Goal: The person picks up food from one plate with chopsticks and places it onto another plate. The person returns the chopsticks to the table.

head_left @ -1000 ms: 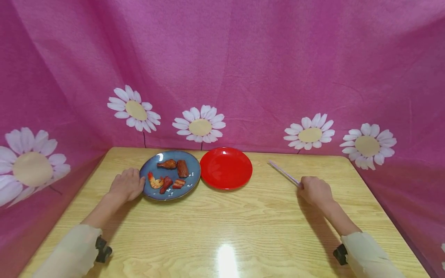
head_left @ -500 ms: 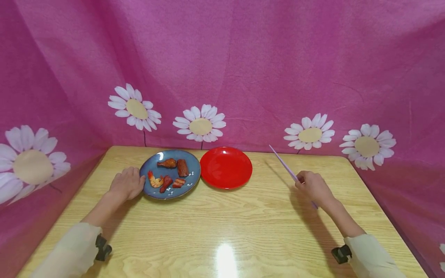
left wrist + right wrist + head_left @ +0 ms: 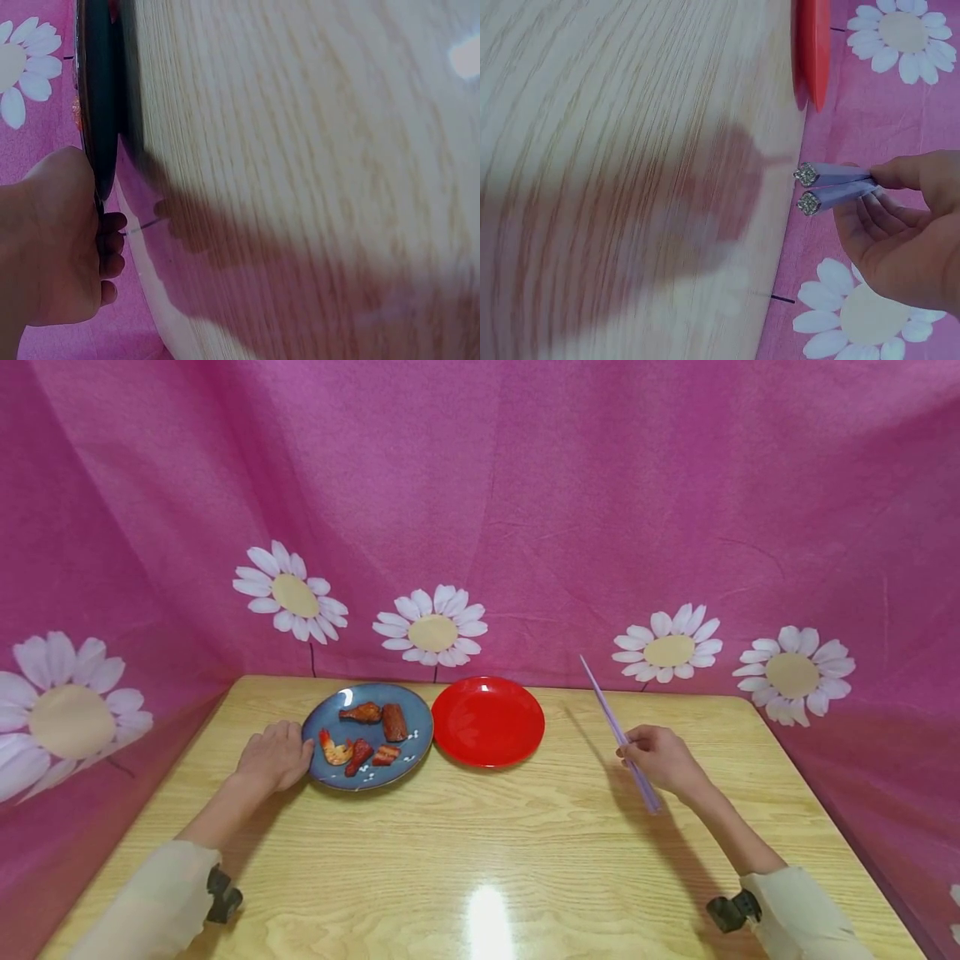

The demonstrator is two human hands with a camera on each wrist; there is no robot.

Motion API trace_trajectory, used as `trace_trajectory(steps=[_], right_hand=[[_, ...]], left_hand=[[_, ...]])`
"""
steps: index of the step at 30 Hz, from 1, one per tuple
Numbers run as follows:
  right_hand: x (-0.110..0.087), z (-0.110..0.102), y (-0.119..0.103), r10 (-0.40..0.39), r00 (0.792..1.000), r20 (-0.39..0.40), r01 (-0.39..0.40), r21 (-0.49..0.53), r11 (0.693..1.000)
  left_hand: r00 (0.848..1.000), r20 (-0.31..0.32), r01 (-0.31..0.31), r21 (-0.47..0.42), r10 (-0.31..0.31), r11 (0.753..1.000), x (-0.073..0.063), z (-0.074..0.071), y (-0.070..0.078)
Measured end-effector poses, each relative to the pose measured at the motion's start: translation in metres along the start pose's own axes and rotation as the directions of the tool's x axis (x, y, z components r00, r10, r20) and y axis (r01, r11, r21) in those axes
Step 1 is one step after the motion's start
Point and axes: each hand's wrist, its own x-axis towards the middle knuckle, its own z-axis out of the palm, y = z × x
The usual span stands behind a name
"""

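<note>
In the head view my left hand point(image 3: 273, 756) rests at the left side of a blue plate point(image 3: 315, 768), thumb at its rim; the left wrist view shows the fingertips low by the table. Several pieces of food sit on this plate: a drumstick point(image 3: 362, 713), a brown meat chunk point(image 3: 393, 723), a shrimp point(image 3: 334, 749), a small red drumstick point(image 3: 358, 757) and a striped meat slice point(image 3: 386, 755). Over the table's right side my right hand point(image 3: 663, 762) holds a pair of lilac chopsticks point(image 3: 611, 718), thin tips pointing away. Their glittery thick ends point(image 3: 808, 187) show in the right wrist view.
A red plate point(image 3: 487, 723) stands just right of the blue one, near the back edge of the wooden table point(image 3: 480, 843). Pink cloth point(image 3: 525, 510) with white daisies hangs behind and along both sides.
My right hand has lifted the chopsticks off the table and swung their tips upward; the fingers have shifted along them. My left hand and both plates stay where they were.
</note>
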Motion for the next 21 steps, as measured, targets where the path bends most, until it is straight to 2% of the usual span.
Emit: trace_trajectory(steps=[6,12,15,21], right_hand=[[-0.002,0.003,-0.003,-0.007,1.000,0.007,0.006,0.084,0.996],[-0.003,0.007,-0.006,-0.046,0.999,0.013,0.042,0.206,0.978],[-0.003,0.007,-0.009,-0.049,0.998,0.031,0.040,0.242,0.969],[-0.004,0.007,-0.018,-0.003,0.998,0.057,-0.012,0.264,0.964]], left_hand=[[1.000,-0.004,0.000,0.008,0.000,1.000,0.000,-0.002,0.001],[1.000,0.011,0.004,0.013,-0.004,1.000,0.000,-0.002,0.001],[1.000,0.006,0.002,0.016,-0.002,1.000,0.001,-0.001,0.000],[1.000,0.006,0.001,0.013,-0.001,1.000,0.001,0.001,-0.001]])
